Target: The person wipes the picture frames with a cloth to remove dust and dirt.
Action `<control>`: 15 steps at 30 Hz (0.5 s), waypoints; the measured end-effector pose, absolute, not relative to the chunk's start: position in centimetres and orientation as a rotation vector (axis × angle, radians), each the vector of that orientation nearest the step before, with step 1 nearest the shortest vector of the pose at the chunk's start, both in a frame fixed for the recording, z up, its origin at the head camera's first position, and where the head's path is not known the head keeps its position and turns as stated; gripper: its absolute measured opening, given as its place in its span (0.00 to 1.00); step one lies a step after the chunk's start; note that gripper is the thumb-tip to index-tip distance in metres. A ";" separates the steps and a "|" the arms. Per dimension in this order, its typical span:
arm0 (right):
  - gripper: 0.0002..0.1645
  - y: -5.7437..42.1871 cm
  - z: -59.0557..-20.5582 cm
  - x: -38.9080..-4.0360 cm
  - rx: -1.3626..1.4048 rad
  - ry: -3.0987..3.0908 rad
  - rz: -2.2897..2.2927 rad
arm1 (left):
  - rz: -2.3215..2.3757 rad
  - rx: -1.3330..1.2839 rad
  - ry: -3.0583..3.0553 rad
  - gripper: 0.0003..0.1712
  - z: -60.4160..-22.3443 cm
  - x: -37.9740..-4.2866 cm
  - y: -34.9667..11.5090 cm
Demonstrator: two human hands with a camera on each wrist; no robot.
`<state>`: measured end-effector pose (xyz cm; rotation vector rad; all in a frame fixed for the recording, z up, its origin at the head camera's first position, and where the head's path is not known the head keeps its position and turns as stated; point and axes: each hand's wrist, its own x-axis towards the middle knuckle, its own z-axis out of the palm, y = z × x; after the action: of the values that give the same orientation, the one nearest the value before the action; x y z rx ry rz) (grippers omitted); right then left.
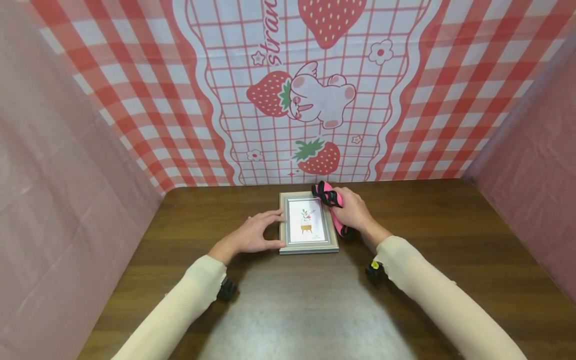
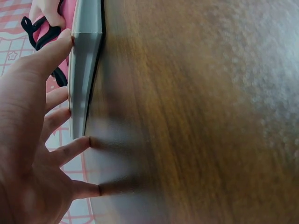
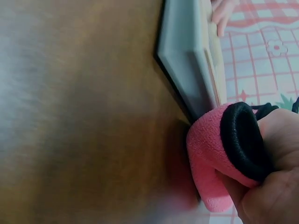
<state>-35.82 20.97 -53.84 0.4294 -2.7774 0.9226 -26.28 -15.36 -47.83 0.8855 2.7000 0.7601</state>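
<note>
A picture frame (image 1: 309,247) with a pale silvery border lies flat on the table, its print showing a plant in an orange pot. My left hand (image 1: 254,234) steadies its left side, thumb and fingertips touching the border with the fingers spread. In the left wrist view, two fingertips of that hand (image 2: 35,135) reach down to the tabletop. My right hand (image 1: 353,207) grips a bunched pink cloth with black edging (image 1: 335,199) at the frame's upper right. In the right wrist view the fuzzy cloth (image 3: 208,144) folds against the frame's side (image 3: 182,60).
The brown wooden table (image 1: 310,300) extends around the frame. Behind it hangs a red-and-white checked curtain with strawberries (image 1: 319,159). Pink cloth walls (image 1: 67,200) stand on both sides. Dark wrist devices (image 1: 227,289) sit below both wrists.
</note>
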 end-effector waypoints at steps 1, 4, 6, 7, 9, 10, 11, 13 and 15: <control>0.25 20.9 -53.8 -36.2 0.435 -2.777 0.921 | 0.759 0.884 2.703 0.46 -47.8 -26.2 -15.4; 0.25 21.0 -53.8 -37.3 0.446 -2.790 0.934 | 0.763 0.869 2.697 0.46 -47.1 -25.8 -15.3; 0.24 20.9 -53.6 -37.7 0.445 -2.807 0.954 | 0.774 0.880 2.694 0.46 -46.9 -25.6 -15.3; 0.25 20.9 -53.5 -37.8 0.444 -2.815 0.963 | 0.786 0.886 2.688 0.46 -47.0 -25.7 -15.4; 0.24 20.9 -53.4 -38.1 0.442 -2.828 0.984 | 0.801 0.894 2.677 0.48 -47.2 -26.0 -15.5; 0.25 21.0 -53.4 -38.1 0.440 -2.836 0.991 | 0.808 0.900 2.675 0.49 -47.5 -26.2 -15.5; 0.26 21.1 -53.5 -38.2 0.439 -2.842 0.992 | 0.803 0.913 2.686 0.49 -48.2 -26.6 -15.6; 0.27 21.3 -53.6 -38.2 0.438 -2.847 0.994 | 0.807 0.914 2.683 0.50 -48.4 -26.9 -15.7; 0.29 21.3 -53.7 -38.0 0.437 -2.843 0.992 | 0.785 0.932 2.707 0.51 -49.3 -27.3 -15.8</control>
<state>-38.02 21.33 -53.66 0.4370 -2.8426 0.9917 -27.29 -15.81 -49.34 0.9322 2.7071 0.7845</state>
